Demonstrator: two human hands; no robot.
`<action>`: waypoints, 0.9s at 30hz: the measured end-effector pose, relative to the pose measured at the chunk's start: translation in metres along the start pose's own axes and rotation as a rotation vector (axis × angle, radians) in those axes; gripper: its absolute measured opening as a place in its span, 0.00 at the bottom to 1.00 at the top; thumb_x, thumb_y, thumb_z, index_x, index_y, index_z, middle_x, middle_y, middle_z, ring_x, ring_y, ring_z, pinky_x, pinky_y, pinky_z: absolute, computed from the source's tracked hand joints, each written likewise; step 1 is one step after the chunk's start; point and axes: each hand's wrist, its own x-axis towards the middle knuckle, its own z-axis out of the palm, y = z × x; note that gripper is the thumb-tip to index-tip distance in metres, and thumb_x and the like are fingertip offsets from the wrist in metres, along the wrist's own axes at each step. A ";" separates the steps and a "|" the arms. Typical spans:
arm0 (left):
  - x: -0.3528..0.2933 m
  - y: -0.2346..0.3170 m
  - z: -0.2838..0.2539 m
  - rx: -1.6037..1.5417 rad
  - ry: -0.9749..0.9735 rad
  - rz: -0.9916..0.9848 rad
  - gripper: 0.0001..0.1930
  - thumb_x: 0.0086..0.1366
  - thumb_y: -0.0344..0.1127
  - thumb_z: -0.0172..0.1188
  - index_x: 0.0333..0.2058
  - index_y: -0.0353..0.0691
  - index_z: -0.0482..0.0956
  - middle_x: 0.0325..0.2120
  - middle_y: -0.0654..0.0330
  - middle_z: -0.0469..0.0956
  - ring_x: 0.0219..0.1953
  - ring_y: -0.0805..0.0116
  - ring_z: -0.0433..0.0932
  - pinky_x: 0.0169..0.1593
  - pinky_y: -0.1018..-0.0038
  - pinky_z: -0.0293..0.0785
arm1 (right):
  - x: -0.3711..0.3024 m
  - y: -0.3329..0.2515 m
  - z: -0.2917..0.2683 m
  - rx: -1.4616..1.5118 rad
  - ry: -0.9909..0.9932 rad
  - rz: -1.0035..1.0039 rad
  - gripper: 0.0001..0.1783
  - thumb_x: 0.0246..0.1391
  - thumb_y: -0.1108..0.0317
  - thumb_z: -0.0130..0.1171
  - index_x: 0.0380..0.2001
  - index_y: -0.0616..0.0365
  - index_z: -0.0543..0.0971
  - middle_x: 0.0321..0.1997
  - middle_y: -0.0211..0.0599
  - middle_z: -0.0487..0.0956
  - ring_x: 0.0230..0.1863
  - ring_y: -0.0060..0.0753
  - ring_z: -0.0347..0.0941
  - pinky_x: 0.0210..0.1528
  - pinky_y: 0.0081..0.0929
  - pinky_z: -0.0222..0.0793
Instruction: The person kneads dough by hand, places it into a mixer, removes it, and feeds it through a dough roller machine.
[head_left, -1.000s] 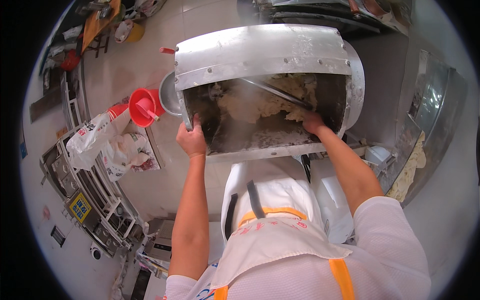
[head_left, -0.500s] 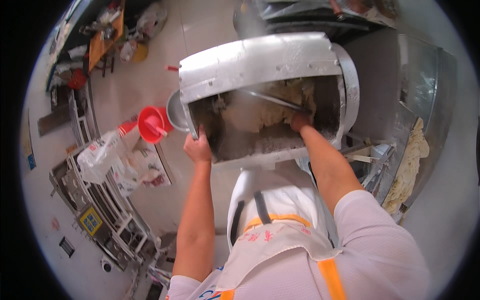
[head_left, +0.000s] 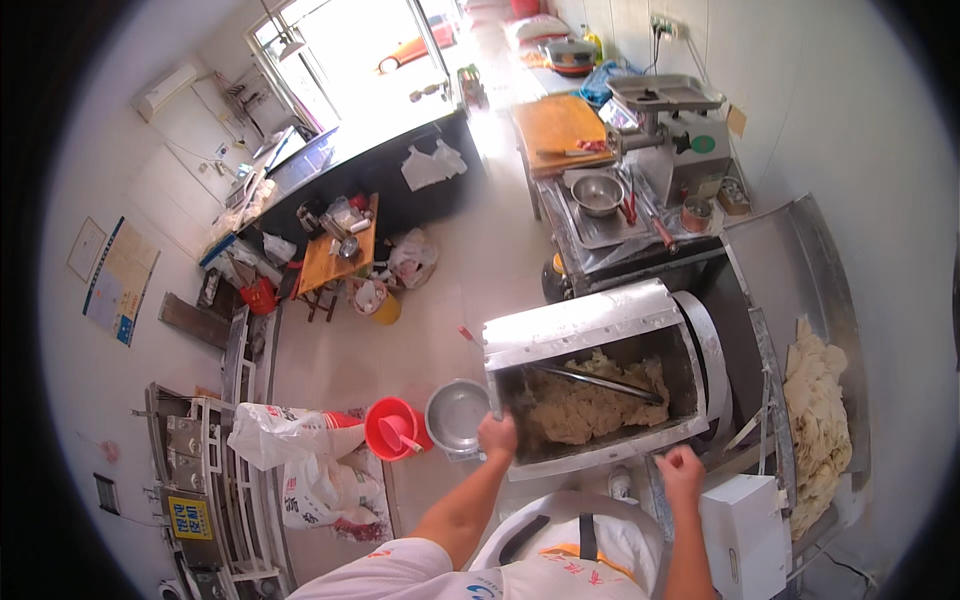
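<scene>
A metal dough mixer [head_left: 585, 318] stands before me with its trough open. Pale, lumpy dough [head_left: 600, 405] lies inside, and a steel mixing bar [head_left: 600, 382] runs across it. My left hand [head_left: 497, 436] is closed around the trough's near left edge. Outside the trough, by its near right corner, my right hand [head_left: 682, 472] hangs with curled fingers; whatever may be in them is hidden. A grey metal basin [head_left: 457, 415] sits just left of the mixer, beside a red bucket [head_left: 395, 430] with a pink scoop [head_left: 400, 436] in it.
More dough [head_left: 818, 430] rests in a metal tray at the right. Behind the mixer, a table carries a meat grinder [head_left: 690, 140], a steel bowl [head_left: 597, 194] and a cutting board [head_left: 562, 130]. White sacks [head_left: 325, 485] and a metal rack [head_left: 235, 480] stand left. A white box [head_left: 745, 540] is near my right arm.
My right hand has come out of the trough, away from the dough, to the near right corner. My left hand still grips the edge. The view has tilted up, showing more of the room.
</scene>
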 end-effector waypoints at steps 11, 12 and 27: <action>-0.028 -0.023 -0.055 -0.514 -0.451 0.049 0.34 0.68 0.64 0.59 0.43 0.30 0.82 0.37 0.44 0.84 0.42 0.50 0.83 0.49 0.58 0.75 | -0.364 0.148 -0.078 -0.305 0.309 0.279 0.12 0.52 0.64 0.70 0.35 0.62 0.87 0.32 0.49 0.86 0.31 0.46 0.82 0.40 0.39 0.76; -0.021 -0.082 -0.070 -0.380 -0.260 0.110 0.30 0.69 0.60 0.59 0.39 0.30 0.83 0.34 0.45 0.84 0.41 0.50 0.84 0.48 0.58 0.76 | -0.376 0.147 -0.069 -0.241 0.243 0.323 0.11 0.53 0.64 0.70 0.34 0.62 0.87 0.31 0.49 0.86 0.30 0.45 0.81 0.39 0.39 0.76; -0.373 -0.264 -0.228 0.485 -0.858 -0.208 0.18 0.60 0.49 0.64 0.44 0.46 0.89 0.46 0.48 0.85 0.48 0.54 0.84 0.50 0.58 0.81 | -0.622 0.259 -0.086 -0.182 0.223 0.325 0.07 0.55 0.66 0.69 0.34 0.57 0.88 0.30 0.36 0.87 0.31 0.30 0.80 0.37 0.34 0.76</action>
